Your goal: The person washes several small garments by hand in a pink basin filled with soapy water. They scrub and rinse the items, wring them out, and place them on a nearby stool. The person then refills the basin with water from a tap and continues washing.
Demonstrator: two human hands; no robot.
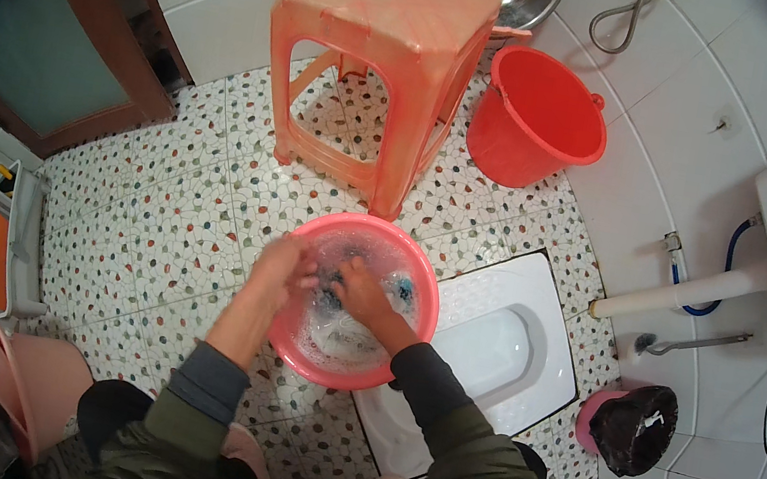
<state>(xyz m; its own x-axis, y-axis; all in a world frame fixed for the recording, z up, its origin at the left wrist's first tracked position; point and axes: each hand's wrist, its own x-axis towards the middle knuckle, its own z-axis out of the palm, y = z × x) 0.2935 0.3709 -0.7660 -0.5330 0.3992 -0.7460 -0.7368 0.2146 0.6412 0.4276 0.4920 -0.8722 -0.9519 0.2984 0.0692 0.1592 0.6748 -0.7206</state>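
A pink basin point(332, 378) of sudsy water stands on the floor before me. Wet cloth point(341, 339), pale with dark blue patches, lies partly under the foam. My right hand point(362, 295) reaches into the basin, its bent fingers closed on a dark part of the cloth. Suds hide some of that grip. Over the basin's left rim is my left hand point(282, 268), slightly blurred, its fingers apart and nothing seen in them.
An orange plastic stool point(392, 8) stands just beyond the basin, with a red bucket point(521, 146) to its right. A white squat toilet point(544, 312) adjoins the basin's right side. A black-lined bin point(633, 429) stands farther right; pink buckets point(50, 382) are at lower left.
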